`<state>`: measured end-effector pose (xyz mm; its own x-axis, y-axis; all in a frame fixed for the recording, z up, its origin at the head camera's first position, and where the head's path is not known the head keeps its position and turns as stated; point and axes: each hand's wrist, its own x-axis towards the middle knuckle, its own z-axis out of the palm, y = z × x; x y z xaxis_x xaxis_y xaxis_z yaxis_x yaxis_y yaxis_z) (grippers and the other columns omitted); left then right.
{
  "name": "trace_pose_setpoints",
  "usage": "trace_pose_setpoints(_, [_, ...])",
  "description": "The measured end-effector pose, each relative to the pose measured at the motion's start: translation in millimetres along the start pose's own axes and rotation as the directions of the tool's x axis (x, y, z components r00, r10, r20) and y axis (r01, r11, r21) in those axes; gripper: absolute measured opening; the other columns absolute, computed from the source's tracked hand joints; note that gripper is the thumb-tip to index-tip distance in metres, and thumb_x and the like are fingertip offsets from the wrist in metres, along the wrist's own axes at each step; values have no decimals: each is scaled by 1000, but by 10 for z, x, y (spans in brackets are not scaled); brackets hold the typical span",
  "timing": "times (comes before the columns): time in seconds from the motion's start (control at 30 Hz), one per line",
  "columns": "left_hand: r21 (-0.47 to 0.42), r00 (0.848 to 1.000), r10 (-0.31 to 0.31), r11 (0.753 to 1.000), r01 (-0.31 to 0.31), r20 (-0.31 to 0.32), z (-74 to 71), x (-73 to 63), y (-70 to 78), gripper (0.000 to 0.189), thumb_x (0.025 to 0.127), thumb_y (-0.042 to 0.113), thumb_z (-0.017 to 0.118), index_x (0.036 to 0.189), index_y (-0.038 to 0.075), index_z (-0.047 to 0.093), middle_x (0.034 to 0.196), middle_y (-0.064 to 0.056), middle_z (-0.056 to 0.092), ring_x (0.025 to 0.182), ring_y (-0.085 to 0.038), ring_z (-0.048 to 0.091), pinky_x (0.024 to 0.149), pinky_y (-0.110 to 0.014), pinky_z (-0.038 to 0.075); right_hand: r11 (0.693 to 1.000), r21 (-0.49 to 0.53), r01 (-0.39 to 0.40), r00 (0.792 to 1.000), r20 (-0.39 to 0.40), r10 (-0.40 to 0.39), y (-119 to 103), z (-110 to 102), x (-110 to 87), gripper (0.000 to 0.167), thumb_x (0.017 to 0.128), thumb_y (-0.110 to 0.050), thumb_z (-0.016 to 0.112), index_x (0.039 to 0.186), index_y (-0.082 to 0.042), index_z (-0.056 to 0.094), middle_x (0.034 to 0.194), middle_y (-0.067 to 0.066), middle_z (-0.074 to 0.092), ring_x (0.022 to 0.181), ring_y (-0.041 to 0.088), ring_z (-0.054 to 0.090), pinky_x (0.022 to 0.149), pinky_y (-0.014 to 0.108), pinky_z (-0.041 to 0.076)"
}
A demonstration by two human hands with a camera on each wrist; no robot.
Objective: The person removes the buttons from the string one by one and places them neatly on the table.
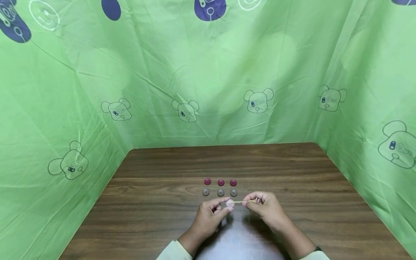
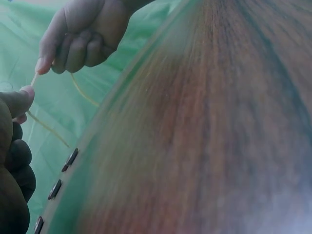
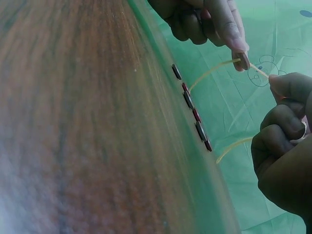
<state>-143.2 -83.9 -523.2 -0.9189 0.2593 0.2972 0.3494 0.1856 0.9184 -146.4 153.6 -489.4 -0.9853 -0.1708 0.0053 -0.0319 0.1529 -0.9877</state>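
Between the thumb and fingertips of my left hand (image 1: 208, 216) is a small pale pink button (image 1: 229, 203), held above the table. A thin yellow cord (image 1: 238, 202) runs from it to my right hand (image 1: 267, 209), whose thumb and forefinger pinch the cord just to the right. In the right wrist view the cord (image 3: 209, 73) passes through the button (image 3: 242, 61) and a length hangs from its far side. Another length of cord (image 3: 234, 146) droops below the right hand there. The right hand's other fingers are curled in.
Just beyond the hands, three dark red buttons (image 1: 221, 182) lie in a row on the brown wooden table (image 1: 156, 216). A row of three grey-brown buttons (image 1: 220, 193) lies closer to the hands. Green printed fabric (image 1: 214, 72) stands around the table's back and sides.
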Motion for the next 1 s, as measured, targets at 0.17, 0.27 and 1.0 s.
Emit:
trace_pose_setpoints(0.17, [0,999,38,999,-38,-28,-60,18,-10,36,94,8,84,127,-6,76,57,-4,39,49,11,32,45,-10,31,999,-12,30,1000,8,-30,-28,-18,44,15,92,-6,82,99,7,78,64,-9,52,57,2,45,51,17,36])
trace_pose_setpoints(0.27, [19,998,49,999,-48,-42,-81,44,-4,36,95,9,84,126,-5,77,58,0,37,50,11,31,46,-10,31,999,-7,40,999,8,-40,-43,-33,66,15,92,-5,81,99,7,77,64,-9,53,57,2,45,52,17,37])
trace_pose_setpoints(1.0, [56,998,-32,998,36,-58,-260,-60,-61,35,95,13,85,127,0,79,60,6,40,53,6,33,50,-13,32,1000,11,26,1000,-17,-26,-41,-17,-17,15,92,-5,82,99,8,77,63,-9,54,56,2,45,51,17,37])
